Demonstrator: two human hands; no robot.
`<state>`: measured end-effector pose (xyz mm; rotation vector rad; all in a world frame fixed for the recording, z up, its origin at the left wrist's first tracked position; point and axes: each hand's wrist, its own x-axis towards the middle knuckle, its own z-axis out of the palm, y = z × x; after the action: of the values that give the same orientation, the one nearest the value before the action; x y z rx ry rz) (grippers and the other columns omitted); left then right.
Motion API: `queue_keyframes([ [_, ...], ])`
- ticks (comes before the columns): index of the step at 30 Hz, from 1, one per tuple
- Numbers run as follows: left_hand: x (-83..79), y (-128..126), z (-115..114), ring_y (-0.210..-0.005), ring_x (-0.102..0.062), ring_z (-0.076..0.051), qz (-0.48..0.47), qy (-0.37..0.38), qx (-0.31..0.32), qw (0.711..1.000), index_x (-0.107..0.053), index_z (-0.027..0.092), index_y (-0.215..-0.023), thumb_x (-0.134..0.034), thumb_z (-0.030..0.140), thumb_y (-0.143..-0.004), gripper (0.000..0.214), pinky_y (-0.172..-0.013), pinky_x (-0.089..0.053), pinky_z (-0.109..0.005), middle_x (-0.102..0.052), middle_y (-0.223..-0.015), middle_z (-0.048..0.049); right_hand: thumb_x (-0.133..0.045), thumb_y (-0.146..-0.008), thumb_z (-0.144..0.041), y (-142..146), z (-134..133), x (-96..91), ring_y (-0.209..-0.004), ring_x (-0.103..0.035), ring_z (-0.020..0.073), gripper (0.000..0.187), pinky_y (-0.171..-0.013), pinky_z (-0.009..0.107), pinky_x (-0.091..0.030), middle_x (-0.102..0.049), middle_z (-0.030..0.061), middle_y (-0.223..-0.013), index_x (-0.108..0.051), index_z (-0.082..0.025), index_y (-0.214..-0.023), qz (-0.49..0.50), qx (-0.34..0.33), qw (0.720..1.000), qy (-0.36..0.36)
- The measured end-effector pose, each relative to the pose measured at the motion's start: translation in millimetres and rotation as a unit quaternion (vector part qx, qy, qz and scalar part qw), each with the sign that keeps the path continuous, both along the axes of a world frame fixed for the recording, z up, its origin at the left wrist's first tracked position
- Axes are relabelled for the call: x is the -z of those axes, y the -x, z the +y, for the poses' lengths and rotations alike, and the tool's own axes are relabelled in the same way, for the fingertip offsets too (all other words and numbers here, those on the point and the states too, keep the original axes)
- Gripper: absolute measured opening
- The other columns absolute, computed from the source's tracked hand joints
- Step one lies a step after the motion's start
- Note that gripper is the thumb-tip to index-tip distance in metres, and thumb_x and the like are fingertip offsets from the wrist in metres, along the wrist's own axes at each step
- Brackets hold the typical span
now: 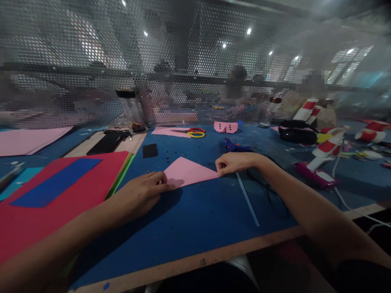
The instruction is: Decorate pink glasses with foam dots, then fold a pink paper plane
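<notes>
Pinching opposite corners of the pink triangular paper (191, 173), our left hand (148, 189) and right hand (235, 162) hold it on the blue counter (195, 228); we judge it light, easily creased, best held by its edges.

Around the dial from ten o'clock to two, we face a grey, perforated metal screen (100, 95) with a dark rail (76, 73) across it. Between eleven and one o'clock, we see small, bright lights (249, 31). At two o'clock we find bright panes (354, 61), windows or lamps, we cannot tell. Our blue tabletop (195, 224) ends at six o'clock in a wooden edge (195, 262).
</notes>
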<state>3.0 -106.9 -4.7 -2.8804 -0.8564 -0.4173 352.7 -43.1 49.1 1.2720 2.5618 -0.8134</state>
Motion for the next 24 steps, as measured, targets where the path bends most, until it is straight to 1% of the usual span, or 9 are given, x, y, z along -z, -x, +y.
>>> queue_keyframes([
  [5,-1.5,-0.2,-0.7,-0.093,-0.063,-0.02,0.017,0.01,-0.006,1.0,-0.057,0.034,-0.139,-0.039,0.005,-0.092,0.058,-0.079,-0.054,-0.033,-0.061,-0.107,-0.0061,-0.065,-0.081,-0.032,-0.4,-0.2,-1.5,-0.075,-0.057,0.0152,0.015,-0.063,0.025,-0.038,-0.066,0.0021,-0.082,-0.064,-0.017,-0.081,-0.023,0.003,1.0,-0.009],
  [11,-1.3,-0.5,-0.4,-0.095,-0.062,-0.02,0.019,0.021,-0.018,0.999,-0.058,0.035,-0.137,-0.041,0.002,-0.088,0.061,-0.083,-0.052,-0.032,-0.06,-0.108,-0.0053,-0.065,-0.081,-0.035,-2.6,-0.9,-5.0,-0.074,-0.057,0.0152,0.018,-0.062,0.025,-0.037,-0.066,0.0018,-0.08,-0.063,-0.017,-0.079,-0.036,0.003,0.999,-0.008],
  [17,-1.4,0.2,-1.3,-0.094,-0.062,-0.02,0.007,0.023,-0.008,1.0,-0.055,0.037,-0.14,-0.04,0.001,-0.087,0.065,-0.081,-0.052,-0.033,-0.06,-0.106,-0.0051,-0.066,-0.081,-0.035,-1.2,-2.5,-6.7,-0.071,-0.055,0.015,0.018,-0.06,0.025,-0.035,-0.065,0.0015,-0.078,-0.062,-0.018,-0.076,-0.057,0.015,0.998,-0.018],
  [21,-0.9,0.4,-0.9,-0.096,-0.063,-0.021,0.013,0.025,-0.011,1.0,-0.058,0.034,-0.137,-0.04,0.002,-0.088,0.061,-0.082,-0.053,-0.034,-0.061,-0.108,-0.0059,-0.065,-0.083,-0.033,-0.8,-3.9,-7.9,-0.072,-0.056,0.0152,0.017,-0.06,0.026,-0.035,-0.064,0.0019,-0.079,-0.061,-0.018,-0.078,-0.06,0.009,0.998,-0.016],
  [24,-0.1,0.0,0.0,-0.094,-0.063,-0.02,0.017,0.017,-0.011,1.0,-0.06,0.032,-0.135,-0.04,0.004,-0.09,0.056,-0.08,-0.053,-0.033,-0.061,-0.108,-0.0065,-0.064,-0.084,-0.03,-0.9,-5.1,-9.1,-0.073,-0.056,0.0153,0.014,-0.061,0.026,-0.036,-0.064,0.0018,-0.081,-0.061,-0.018,-0.08,-0.063,0.001,0.998,-0.016],
])
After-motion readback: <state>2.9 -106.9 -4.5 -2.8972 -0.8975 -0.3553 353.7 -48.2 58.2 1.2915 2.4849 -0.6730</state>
